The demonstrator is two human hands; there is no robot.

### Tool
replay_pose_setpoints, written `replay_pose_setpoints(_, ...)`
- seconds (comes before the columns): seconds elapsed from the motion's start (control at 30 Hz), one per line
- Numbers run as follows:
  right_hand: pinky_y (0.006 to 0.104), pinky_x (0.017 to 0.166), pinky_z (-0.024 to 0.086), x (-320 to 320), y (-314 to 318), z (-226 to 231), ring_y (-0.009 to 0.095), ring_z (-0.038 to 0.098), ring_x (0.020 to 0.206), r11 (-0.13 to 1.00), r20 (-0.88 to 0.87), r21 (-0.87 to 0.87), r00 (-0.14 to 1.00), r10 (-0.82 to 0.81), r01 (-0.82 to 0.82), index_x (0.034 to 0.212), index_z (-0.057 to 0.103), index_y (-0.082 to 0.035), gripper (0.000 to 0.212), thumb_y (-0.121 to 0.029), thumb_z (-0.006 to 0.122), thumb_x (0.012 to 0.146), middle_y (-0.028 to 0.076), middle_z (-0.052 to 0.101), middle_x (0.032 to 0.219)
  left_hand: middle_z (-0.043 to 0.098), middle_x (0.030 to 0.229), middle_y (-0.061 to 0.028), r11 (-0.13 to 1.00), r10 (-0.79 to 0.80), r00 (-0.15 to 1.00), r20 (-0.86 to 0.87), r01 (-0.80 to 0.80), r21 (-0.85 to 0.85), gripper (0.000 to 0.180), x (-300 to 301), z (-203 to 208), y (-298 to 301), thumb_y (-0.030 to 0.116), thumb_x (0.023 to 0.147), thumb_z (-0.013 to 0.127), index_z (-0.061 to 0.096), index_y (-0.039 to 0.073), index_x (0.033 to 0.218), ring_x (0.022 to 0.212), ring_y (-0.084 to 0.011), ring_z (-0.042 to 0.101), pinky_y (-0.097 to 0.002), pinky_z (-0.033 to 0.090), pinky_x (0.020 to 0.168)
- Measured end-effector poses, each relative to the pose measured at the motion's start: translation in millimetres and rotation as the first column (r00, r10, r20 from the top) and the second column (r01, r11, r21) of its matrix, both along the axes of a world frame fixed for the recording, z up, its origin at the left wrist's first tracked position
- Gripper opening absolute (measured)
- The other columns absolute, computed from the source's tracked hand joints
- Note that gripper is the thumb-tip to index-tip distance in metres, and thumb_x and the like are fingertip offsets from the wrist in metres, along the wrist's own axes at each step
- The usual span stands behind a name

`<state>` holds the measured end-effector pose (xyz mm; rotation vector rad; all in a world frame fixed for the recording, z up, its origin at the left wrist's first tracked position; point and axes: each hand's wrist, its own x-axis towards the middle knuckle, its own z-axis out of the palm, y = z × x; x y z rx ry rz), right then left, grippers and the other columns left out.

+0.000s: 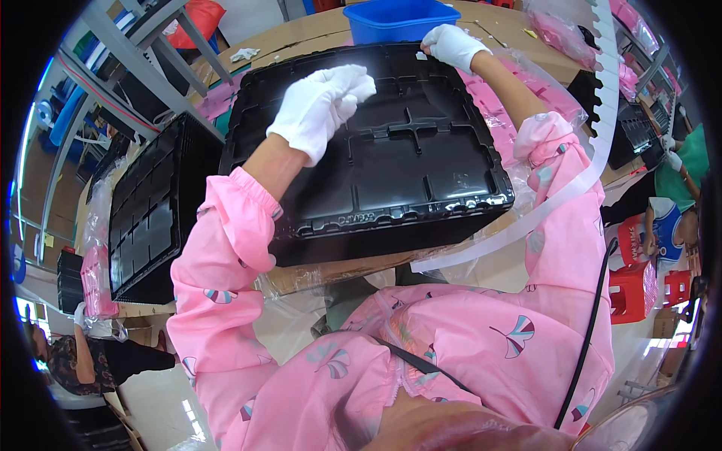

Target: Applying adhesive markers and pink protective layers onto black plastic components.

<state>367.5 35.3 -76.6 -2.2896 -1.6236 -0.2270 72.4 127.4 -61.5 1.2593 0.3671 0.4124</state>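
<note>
A person in a pink flowery smock (451, 331) wore white gloves and reached both arms over a big black tray (391, 143). The tray lay on a brown counter (301, 36), right in front of the person, with bumpy ridges on its top.

The left hand (320, 107) was over the left half of the tray. Its fingers were curled close together, but one could not tell if they held anything or touched the tray. The right hand (456, 47) was at the far edge, near the right corner. Its fingers were bent down there, and one could not tell if they were clamped on the edge. A tiny white bit (421, 55) lay just beside them.

A blue tub (398, 24) stood behind the tray. Pink packs (500, 105) lay to its right. More black trays (147, 218) stood to its left, and a long white strip (526, 219) curved past the right arm.
</note>
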Motion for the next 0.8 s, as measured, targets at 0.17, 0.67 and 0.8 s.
replay_pose_setpoints(0.17,0.0319,0.078,0.049,21,15,-14,0.025,0.065,0.083,0.998,-0.151,-0.031,0.987,-0.049,0.045,0.091,0.069,-0.002,0.019,-0.011,0.061,0.078,0.014,0.068,0.086,0.061,0.096,-0.0025,0.998,-0.048,0.998,-0.033,0.049,0.032,0.029,2,-4,0,0.017,0.095,0.051,0.055,0.0,0.118,0.077,-0.0045,0.058,-0.0122,0.046,0.06)
replay_pose_setpoints(0.67,0.0349,0.072,0.048,0,22,5,0.03,0.063,0.076,0.964,0.016,-0.251,0.997,-0.081,0.083,0.08,0.065,-0.002,0.011,-0.009,0.057,0.077,0.015,0.065,0.078,0.061,0.094,-0.0017,0.997,-0.075,0.996,-0.055,0.076,0.023,0.031,-3,-3,-4,0.019,0.096,0.05,0.055,0.0,0.119,0.075,-0.0039,0.056,-0.0132,0.045,0.06)
replay_pose_setpoints(0.8,0.0364,0.073,0.048,-4,17,2,0.033,0.063,0.077,0.975,0.054,-0.215,0.998,-0.038,0.049,0.081,0.065,-0.002,0.012,-0.011,0.057,0.079,0.017,0.064,0.079,0.061,0.094,-0.0018,0.997,-0.079,0.996,-0.048,0.08,0.017,0.03,-2,-4,-2,0.018,0.095,0.05,0.056,0.0,0.118,0.075,-0.0039,0.056,-0.0133,0.045,0.06)
